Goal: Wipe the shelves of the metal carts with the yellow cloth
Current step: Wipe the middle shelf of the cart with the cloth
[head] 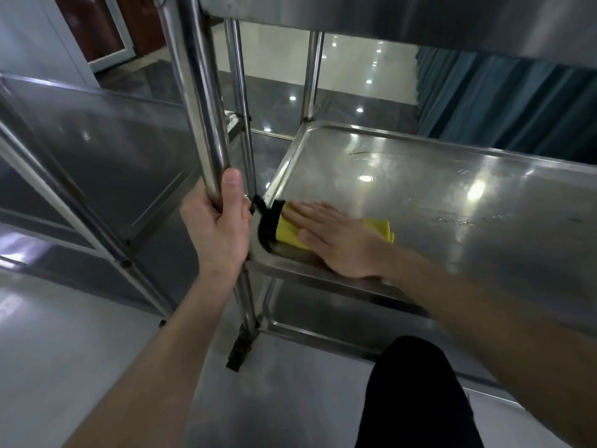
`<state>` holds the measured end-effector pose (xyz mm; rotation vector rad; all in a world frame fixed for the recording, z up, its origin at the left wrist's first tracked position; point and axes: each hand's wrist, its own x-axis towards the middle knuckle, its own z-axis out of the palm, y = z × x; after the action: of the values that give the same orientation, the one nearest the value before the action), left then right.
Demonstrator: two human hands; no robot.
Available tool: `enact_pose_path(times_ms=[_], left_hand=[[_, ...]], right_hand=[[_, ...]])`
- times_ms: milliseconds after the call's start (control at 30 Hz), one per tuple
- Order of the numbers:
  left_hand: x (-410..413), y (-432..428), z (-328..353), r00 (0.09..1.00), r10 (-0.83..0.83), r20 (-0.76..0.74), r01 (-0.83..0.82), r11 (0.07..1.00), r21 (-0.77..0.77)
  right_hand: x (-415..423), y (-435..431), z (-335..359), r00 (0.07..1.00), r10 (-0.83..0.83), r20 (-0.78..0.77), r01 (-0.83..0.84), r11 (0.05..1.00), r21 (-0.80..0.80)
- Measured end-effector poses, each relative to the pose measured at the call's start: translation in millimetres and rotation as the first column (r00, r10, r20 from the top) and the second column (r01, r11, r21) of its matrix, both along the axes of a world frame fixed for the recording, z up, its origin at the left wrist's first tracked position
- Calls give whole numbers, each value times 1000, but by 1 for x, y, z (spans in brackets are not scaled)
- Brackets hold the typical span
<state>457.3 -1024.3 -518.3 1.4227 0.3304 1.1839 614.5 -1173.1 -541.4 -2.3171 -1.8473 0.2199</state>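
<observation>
- My left hand (219,227) is wrapped around the front left upright post (200,101) of a stainless steel cart, fingers curled behind the tube and thumb pointing up along its front.
- My right hand (336,240) lies flat, fingers straight and together, pressing down on the yellow cloth (287,233). The fingers are not curled around the cloth.
- The cloth is folded and sits on the cart's middle shelf (420,195), in the front left corner, with its yellow edges showing on either side of my palm.
- A black strip (266,224) sits at that corner, touching the cloth's left end, just beside the post.
- The middle shelf is a shallow metal tray with a raised rim; ceiling lights reflect in it.
- Above it is the underside of an upper shelf (420,17); below it is a lower shelf (323,321).
- A black caster fitting (239,350) is at the foot of the post.
- A second metal cart (97,134) stands just to the left.
- Behind the carts are a glossy floor (355,69) and a blue curtain (517,98) on the right.
- My knee in black trousers (416,392) is at the bottom of the view.
</observation>
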Motion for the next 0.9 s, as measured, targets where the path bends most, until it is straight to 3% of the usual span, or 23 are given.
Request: enact_pose_path(times_ms=[133,267,367,467,567,767,900], left_hand=[[2,8,-9,992,85,-96,-80,995,57],[9,14,-15,978,166,-128,-161,986,49],[13,16,-17,977,190,-100,-185,981,57],[13,15,-17,974,195,-116,-188,980,69],[10,15,-12,969,201,-144,-194,979,63],[10,20,-12,957,196,-213,-187,980,64],[15,21,-17,956,222,-190,-214,975,64]], right_hand=[[12,-10,-2,994,92,-58,-91,996,14],[142,65,3,984,-177,8,178,984,-34],[185,95,1,903,-406,142,412,911,-19],[161,95,-1,873,-461,163,463,886,24],[123,70,2,883,-465,64,466,885,-8],[-18,-53,0,968,-245,53,243,969,46],[23,-58,-3,966,-254,43,253,967,39]])
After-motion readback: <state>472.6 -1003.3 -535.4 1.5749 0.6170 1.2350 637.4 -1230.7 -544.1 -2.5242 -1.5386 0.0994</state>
